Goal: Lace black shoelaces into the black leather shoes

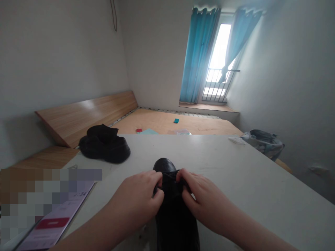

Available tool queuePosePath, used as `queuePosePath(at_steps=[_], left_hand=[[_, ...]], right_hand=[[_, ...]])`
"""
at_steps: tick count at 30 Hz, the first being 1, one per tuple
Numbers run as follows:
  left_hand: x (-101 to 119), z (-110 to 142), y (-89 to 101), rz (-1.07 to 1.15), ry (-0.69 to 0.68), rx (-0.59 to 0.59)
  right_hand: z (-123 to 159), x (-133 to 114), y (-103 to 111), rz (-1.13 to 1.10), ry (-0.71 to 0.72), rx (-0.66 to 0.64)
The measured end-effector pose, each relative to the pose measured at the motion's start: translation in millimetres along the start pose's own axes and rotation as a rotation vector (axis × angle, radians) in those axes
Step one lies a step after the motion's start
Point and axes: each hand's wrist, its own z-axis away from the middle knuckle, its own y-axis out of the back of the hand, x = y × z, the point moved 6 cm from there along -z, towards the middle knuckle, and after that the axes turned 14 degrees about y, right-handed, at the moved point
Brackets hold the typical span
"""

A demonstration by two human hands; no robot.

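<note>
A black leather shoe (176, 219) points away from me on the white table, its rounded toe at the far end. Dark shoelace (171, 172) strands cross the front of it between my two hands. On the left side, my left hand (148, 190) is closed, thumb against curled fingers, with a bit of black showing in its grip. Opposite it, my right hand (195, 186) is closed too, its fingers pinching at the right side of the lacing. The exact grip of both hands is partly hidden by the fingers.
A second black shoe (104, 144) rests at the table's far left. A phone-like screen (59, 218) lies at the near left, partly pixelated. The white table (251, 195) ends before an orange-covered bed (206, 125). A bag (265, 143) stands beyond the right edge.
</note>
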Motion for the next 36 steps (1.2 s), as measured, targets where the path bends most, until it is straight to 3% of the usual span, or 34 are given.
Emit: queuePosePath(at_steps=[4, 9, 14, 17, 21, 25, 27, 31, 36], left_hand=[[-4.1, 1.4, -1.5, 0.117, -0.024, -0.057], [-4.2, 2.0, 3.5, 0.220, -0.072, -0.050], [-2.1, -1.6, 17.7, 0.288, -0.132, 0.065], [-4.1, -4.0, 34.9, 0.374, -0.191, 0.162], [-2.0, -1.8, 64.0, 0.438, -0.223, 0.265], [13.7, 5.7, 89.9, 0.489, -0.276, 0.308], [20.0, 7.1, 98.0, 0.483, -0.299, 0.334], [17.6, -0.4, 102.2, 0.493, -0.268, 0.381], [11.5, -12.0, 92.8, 0.605, -0.274, 0.296]], right_hand=[[1.0, 0.0, 0.6, 0.035, -0.035, -0.035], [-3.6, -11.2, 4.9, 0.266, -0.110, -0.143], [-11.6, -20.4, 5.4, 0.344, -0.153, -0.250], [-14.0, -23.6, 18.4, 0.351, -0.111, -0.173], [-19.1, -39.4, 56.2, 0.045, 0.117, 0.146], [-29.9, -47.4, 93.3, -0.290, 0.275, 0.440], [-38.7, -46.8, 99.5, -0.375, 0.316, 0.476], [-55.4, -35.7, 91.4, -0.629, 0.353, 0.421], [-65.1, -19.5, 75.4, -0.868, 0.370, 0.378]])
